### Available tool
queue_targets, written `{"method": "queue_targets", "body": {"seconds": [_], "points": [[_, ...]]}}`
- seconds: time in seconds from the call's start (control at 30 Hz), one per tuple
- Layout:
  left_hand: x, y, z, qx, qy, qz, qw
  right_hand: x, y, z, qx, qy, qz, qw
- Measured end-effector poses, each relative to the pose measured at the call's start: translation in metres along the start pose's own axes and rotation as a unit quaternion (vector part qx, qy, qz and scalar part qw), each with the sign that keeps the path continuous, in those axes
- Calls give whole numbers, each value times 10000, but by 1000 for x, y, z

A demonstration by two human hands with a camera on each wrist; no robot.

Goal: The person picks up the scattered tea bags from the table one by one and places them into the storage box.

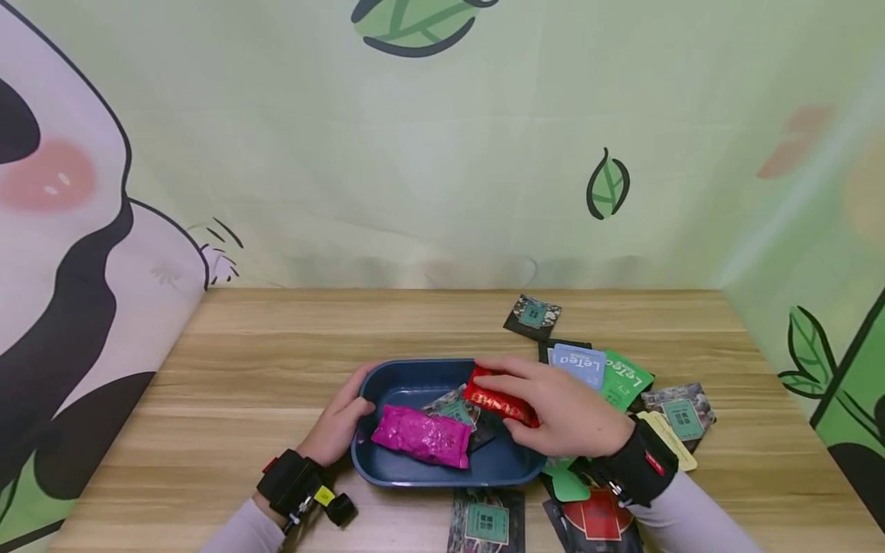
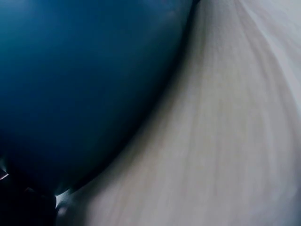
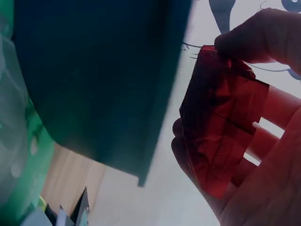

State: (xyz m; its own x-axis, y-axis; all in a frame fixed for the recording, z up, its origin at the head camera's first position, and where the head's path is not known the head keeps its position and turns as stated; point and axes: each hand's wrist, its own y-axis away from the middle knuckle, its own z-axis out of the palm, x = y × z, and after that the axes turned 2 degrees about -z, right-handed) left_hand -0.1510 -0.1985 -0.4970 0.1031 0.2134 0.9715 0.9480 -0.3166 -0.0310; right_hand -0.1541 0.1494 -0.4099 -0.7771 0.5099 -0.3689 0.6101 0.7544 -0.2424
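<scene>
steadying the blue tray (image 1: 449, 484) at its left end, it seems, your left hand (image 1: 335, 426) has its thumb over the rim and its fingers against the outer wall, likely so the tray cannot slide on the wooden bench (image 1: 276, 346) while the other hand works. your right hand (image 1: 567, 399) pinches a shiny red packet (image 1: 501, 399) above the right half of the tray: thumb on the near side, fingers narrowed over its far side, a grip that probably suits something small and slick. the right wrist view shows the same thumb and fingers around it; the left wrist view shows only blurred tray and bench, so you cannot check the left fingers there. inside the tray, a magenta packet (image 1: 423, 438) lies at a slight slant towards the near side, partly covering a dark packet (image 1: 456, 411) with a teal label. whether the red packet touches that dark one is hard to tell. to your right, perhaps within easy reach of that hand, flat packets lie overlapping, among them a light blue one (image 1: 579, 365) and a green one (image 1: 624, 379). a teal-labelled packet (image 1: 486, 522) sits just in front of the tray.
</scene>
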Motion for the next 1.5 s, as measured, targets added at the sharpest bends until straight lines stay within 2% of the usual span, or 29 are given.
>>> {"method": "queue_targets", "body": {"seconds": [0.2, 0.47, 0.73, 0.87, 1.0, 1.13, 1.3, 1.5], "points": [[0, 0, 0, -22, 20, 72, 10000, 2, 3, 2, -411, -73, 175, 9990], [-1, 1, -3, 10, -3, 83, 10000, 20, 12, -16, -132, 77, 453, 9989], [0, 1, -3, -17, -25, 39, 10000, 49, 26, -30, -112, 174, 1404, 9899], [1, 1, -2, -42, 14, 52, 10000, 59, 29, -27, -163, 468, 2070, 9771], [1, 1, -2, -55, 4, 13, 10000, 63, 29, -22, -151, 862, 2924, 9523], [1, 1, -1, -53, -20, -13, 10000, 63, 27, -14, 15, 1190, 3391, 9332], [1, 0, 0, -40, -16, 12, 10000, 61, 25, -3, 186, 1501, 3513, 9240], [1, 0, 0, -43, 7, -25, 10000, 58, 23, 6, 61, 1577, 3462, 9248]]}}
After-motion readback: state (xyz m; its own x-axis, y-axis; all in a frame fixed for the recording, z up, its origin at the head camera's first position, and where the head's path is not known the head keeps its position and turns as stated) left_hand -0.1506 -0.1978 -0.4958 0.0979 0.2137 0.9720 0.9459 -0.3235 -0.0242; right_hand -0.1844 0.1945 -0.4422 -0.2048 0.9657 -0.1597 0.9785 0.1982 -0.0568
